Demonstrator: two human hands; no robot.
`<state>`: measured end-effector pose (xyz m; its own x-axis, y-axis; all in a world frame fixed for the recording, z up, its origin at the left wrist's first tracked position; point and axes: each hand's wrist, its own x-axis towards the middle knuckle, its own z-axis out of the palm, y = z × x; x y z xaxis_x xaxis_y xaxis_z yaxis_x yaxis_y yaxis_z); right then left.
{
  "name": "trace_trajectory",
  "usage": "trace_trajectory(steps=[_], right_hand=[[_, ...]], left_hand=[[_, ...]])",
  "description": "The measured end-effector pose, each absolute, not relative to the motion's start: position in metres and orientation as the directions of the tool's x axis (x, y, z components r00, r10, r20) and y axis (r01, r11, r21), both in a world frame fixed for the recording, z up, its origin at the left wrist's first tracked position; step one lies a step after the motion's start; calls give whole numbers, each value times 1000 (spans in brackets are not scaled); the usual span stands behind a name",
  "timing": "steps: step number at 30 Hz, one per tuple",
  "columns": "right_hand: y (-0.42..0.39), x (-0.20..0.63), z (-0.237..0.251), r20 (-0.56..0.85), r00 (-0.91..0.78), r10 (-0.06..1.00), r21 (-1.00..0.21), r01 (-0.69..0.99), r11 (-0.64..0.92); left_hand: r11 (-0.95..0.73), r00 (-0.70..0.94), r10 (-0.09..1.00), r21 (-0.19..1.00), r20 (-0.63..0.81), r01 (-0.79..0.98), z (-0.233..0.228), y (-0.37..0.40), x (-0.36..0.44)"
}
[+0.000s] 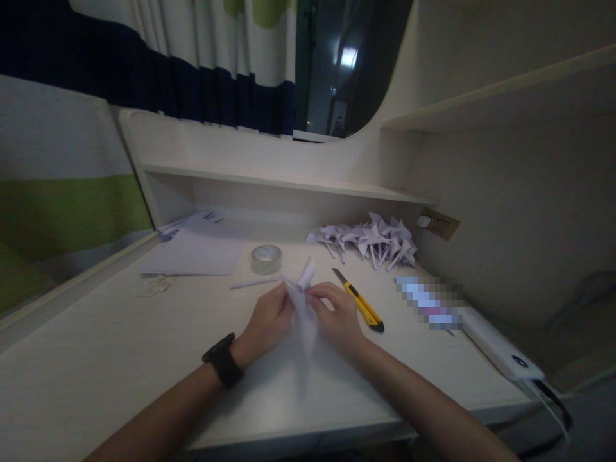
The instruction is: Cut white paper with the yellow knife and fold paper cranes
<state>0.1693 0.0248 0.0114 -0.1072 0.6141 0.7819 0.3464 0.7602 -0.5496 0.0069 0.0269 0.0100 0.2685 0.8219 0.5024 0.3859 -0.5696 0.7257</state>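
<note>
Between my two hands is a folded white paper pinwheel (304, 308), its blades curling up and down. My left hand (269, 319), with a dark watch on the wrist, grips its left side with closed fingers. From the right, my right hand (339, 317) pinches the paper near its middle; the fingertips partly hide that spot. A thin rolled paper stick (255, 282) lies on the table just beyond my left hand. The yellow utility knife (363, 305), blade out, rests to the right of my right hand. Behind the hands stands a roll of clear tape (266, 259).
A heap of several paper pinwheels (373, 240) on sticks lies at the back right. Paper sheets (197, 247) are at the back left, with a small pale tangle (158, 285) before them. A blurred phone (427, 303) and a white power strip (500, 346) line the right edge.
</note>
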Motion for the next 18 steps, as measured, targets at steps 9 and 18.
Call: trace_trajectory(steps=[9, 18], right_hand=[[19, 165, 9, 794, -75, 603, -526, 413, 744], [18, 163, 9, 670, 52, 740, -709, 342, 617]], left_hand=[[-567, 222, 821, 707, 526, 423, 1, 29, 9], [-470, 8, 864, 800, 504, 372, 14, 23, 25]])
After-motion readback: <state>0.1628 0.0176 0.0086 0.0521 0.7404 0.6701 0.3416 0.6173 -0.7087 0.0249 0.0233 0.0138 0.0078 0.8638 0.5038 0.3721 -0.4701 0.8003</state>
